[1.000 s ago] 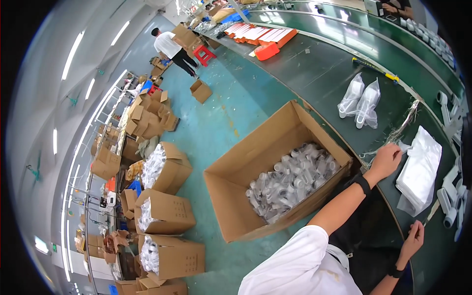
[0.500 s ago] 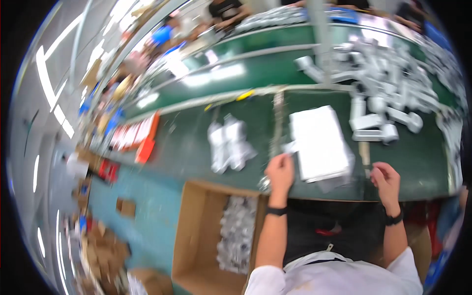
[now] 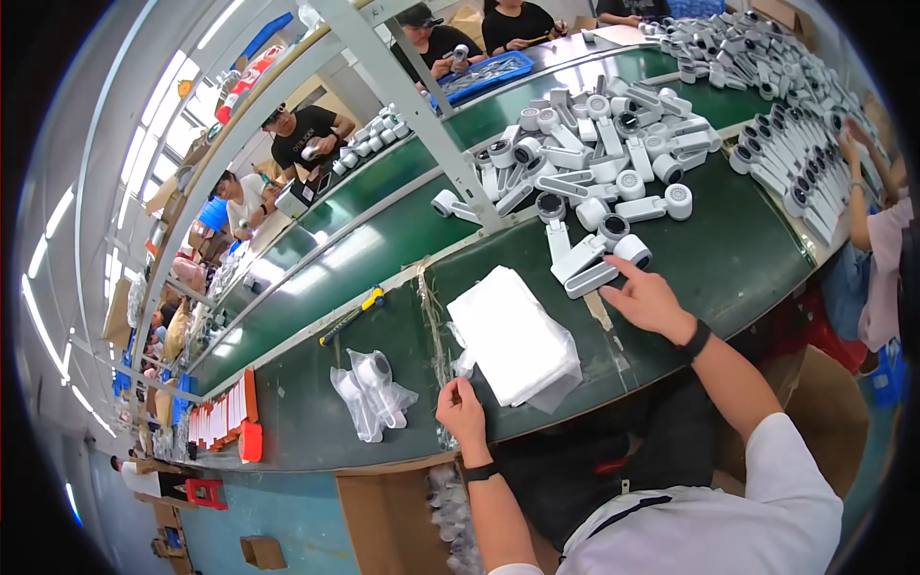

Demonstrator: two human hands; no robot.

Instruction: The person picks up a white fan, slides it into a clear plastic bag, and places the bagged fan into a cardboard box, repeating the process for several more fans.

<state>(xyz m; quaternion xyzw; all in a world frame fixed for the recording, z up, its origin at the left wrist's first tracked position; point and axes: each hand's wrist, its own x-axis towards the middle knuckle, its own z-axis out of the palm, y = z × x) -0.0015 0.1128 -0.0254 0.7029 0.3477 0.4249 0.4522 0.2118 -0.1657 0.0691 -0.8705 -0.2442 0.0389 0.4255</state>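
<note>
A stack of white, translucent plastic bags lies on the green worktable in front of me. At its left edge my left hand is closed, thumb and finger pinched at a crumpled bag corner sticking out. My right hand reaches to the nearest of the small white handheld fans. Its index finger and thumb are spread on either side of the handle's end; whether they press on it is hard to see. More such fans with round grilled heads are piled behind. Two bagged fans lie left of the stack.
A yellow-and-black cutter and red-edged boxes lie on the left of the table. A cardboard box with bagged pieces stands below its front edge. A metal post rises behind. Co-workers sit across the line and at right.
My view has turned to the right and steadied. My right hand has moved from the table's front edge up to the nearest fan, its fingers opening. My left hand stays beside the bag stack.
</note>
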